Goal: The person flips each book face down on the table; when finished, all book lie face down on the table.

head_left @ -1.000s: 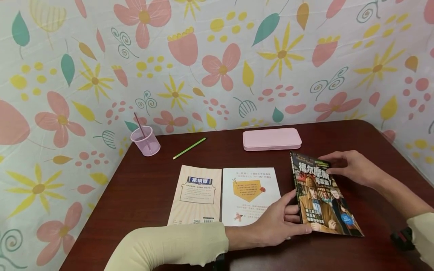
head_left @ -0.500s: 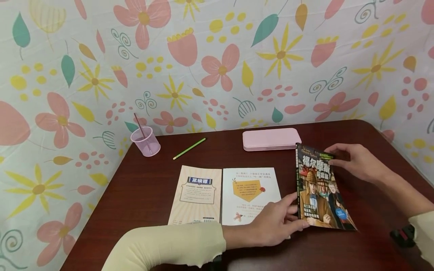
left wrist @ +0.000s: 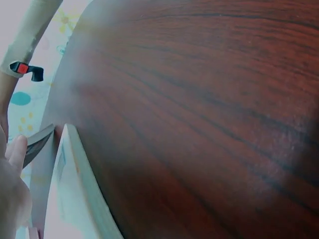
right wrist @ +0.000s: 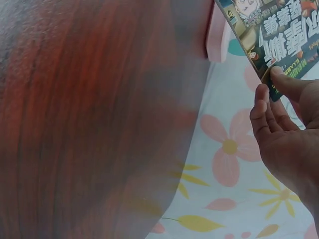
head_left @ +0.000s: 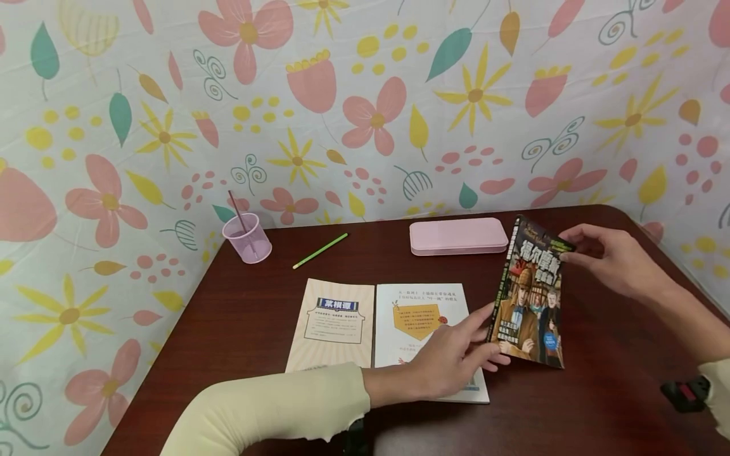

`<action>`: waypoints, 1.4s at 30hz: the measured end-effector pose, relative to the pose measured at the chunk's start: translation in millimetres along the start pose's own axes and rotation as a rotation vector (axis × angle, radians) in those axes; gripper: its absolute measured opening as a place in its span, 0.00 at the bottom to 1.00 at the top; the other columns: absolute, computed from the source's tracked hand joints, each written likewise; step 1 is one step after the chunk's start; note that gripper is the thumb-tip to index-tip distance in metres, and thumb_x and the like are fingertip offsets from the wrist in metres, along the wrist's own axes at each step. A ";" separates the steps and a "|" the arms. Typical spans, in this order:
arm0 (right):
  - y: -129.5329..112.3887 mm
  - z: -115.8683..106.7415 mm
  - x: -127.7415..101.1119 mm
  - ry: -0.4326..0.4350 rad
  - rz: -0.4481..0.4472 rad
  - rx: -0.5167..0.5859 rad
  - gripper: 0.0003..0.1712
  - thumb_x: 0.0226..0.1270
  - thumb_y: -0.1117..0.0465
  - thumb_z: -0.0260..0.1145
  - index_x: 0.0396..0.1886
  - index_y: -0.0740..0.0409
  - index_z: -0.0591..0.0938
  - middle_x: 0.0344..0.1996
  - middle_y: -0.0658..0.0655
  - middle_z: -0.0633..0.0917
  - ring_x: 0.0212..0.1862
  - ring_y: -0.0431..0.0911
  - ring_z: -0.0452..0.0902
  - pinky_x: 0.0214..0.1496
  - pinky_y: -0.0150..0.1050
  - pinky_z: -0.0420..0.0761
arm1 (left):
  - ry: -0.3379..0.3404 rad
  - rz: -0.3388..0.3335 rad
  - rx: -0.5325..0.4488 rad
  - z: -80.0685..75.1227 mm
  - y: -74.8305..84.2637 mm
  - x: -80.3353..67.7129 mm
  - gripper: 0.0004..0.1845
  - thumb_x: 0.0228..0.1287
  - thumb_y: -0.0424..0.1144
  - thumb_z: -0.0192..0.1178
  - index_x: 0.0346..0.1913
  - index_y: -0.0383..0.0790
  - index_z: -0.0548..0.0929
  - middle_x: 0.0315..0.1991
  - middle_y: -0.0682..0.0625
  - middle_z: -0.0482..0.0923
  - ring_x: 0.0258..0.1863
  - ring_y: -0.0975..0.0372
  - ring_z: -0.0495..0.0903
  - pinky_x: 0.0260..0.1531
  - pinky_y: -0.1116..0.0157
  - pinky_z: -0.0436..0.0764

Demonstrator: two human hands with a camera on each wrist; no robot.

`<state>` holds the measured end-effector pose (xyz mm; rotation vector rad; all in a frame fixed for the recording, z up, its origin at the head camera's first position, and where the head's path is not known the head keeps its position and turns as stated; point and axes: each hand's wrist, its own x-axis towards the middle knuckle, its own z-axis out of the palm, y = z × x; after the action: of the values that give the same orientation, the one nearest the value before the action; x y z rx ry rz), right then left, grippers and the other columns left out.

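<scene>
A dark, glossy paperback book with a detective in a deerstalker on its cover is held tilted up at the right. My left hand pinches its lower left edge, thumb in front. The upper right corner lies between thumb and fingers of my right hand; the right wrist view shows this pinch on the book close up. Below the left hand lies a white book, partly covered by that hand and wrist. Beside it, a cream book is partly hidden by the sleeve.
A pink pencil case lies at the back of the dark wooden table. To its left are a green pencil and a pink mesh cup with one pencil. A flowered cloth hangs behind the table.
The paperback has risen away from me and turned more upright, both hands moving with it. More of the white book's lower edge now shows beneath the left hand.
</scene>
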<state>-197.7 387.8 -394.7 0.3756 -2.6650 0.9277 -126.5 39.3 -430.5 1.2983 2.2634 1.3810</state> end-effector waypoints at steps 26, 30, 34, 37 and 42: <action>-7.5 -21.6 -1.1 -0.033 0.052 0.908 0.25 0.73 0.83 0.59 0.67 0.67 0.79 0.59 0.50 0.89 0.56 0.38 0.83 0.38 0.29 0.86 | 0.296 0.113 -0.030 -20.8 8.9 0.9 0.21 0.71 0.34 0.71 0.65 0.39 0.86 0.67 0.54 0.82 0.47 0.81 0.84 0.47 0.73 0.85; -9.2 -25.6 -1.0 -0.092 0.100 1.055 0.26 0.78 0.81 0.53 0.69 0.65 0.80 0.61 0.52 0.88 0.52 0.41 0.86 0.37 0.35 0.89 | 0.325 0.105 -0.076 -24.3 10.0 0.6 0.22 0.70 0.33 0.72 0.65 0.38 0.85 0.70 0.53 0.79 0.49 0.77 0.85 0.50 0.71 0.85; -15.0 -30.4 1.7 -0.078 0.296 1.119 0.21 0.84 0.69 0.55 0.66 0.54 0.86 0.56 0.49 0.90 0.43 0.45 0.90 0.33 0.43 0.90 | 0.357 0.055 -0.104 -27.1 10.0 -0.1 0.30 0.69 0.33 0.73 0.72 0.37 0.79 0.77 0.50 0.71 0.48 0.74 0.86 0.51 0.70 0.85; -18.5 -30.9 2.6 -0.061 0.375 1.087 0.19 0.84 0.64 0.59 0.66 0.51 0.87 0.55 0.45 0.90 0.43 0.45 0.90 0.34 0.44 0.90 | 0.374 0.003 -0.096 -28.8 9.9 -0.6 0.39 0.70 0.34 0.73 0.80 0.38 0.69 0.82 0.49 0.62 0.51 0.73 0.86 0.50 0.68 0.86; -17.1 -27.1 1.6 -0.060 0.319 1.087 0.21 0.83 0.67 0.58 0.70 0.58 0.83 0.60 0.45 0.88 0.50 0.42 0.88 0.39 0.40 0.89 | 0.385 -0.030 -0.080 -31.0 9.3 -0.8 0.46 0.71 0.35 0.72 0.85 0.39 0.58 0.80 0.47 0.66 0.55 0.69 0.86 0.50 0.68 0.85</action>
<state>-188.3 391.8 -364.2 0.1745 -2.0302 2.4385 -137.7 21.0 -406.4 1.0405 2.4159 1.8223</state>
